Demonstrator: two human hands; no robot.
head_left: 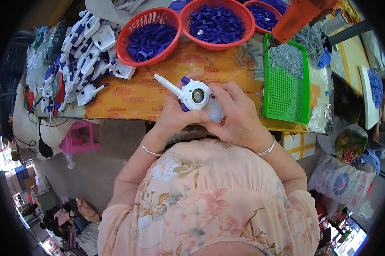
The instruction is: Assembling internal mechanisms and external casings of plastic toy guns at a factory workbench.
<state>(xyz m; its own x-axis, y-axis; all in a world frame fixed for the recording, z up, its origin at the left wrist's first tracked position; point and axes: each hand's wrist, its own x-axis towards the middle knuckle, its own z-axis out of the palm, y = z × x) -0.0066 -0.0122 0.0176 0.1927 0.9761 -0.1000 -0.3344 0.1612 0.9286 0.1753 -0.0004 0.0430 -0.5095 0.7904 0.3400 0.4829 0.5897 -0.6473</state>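
Note:
Over the near edge of the table I hold a white plastic device (187, 94) with purple parts and a pale tube that points up and left. A round dark metallic part (197, 95) shows in the middle of its body. My left hand (175, 115) is closed round its lower left side, with the fingers mostly hidden beneath it. My right hand (239, 112) grips its right side, index finger at the rim beside a small red spot. Under the right fingers shows a translucent piece (216, 112). Both thumbs meet below the body.
Similar white-and-purple devices (88, 47) are heaped at the left. Red baskets (123, 45) of purple parts stand at the back. A green tray (267, 89) holds small grey pieces, with an orange power driver (293, 19) above it. Loose screws (248, 55) lie nearby.

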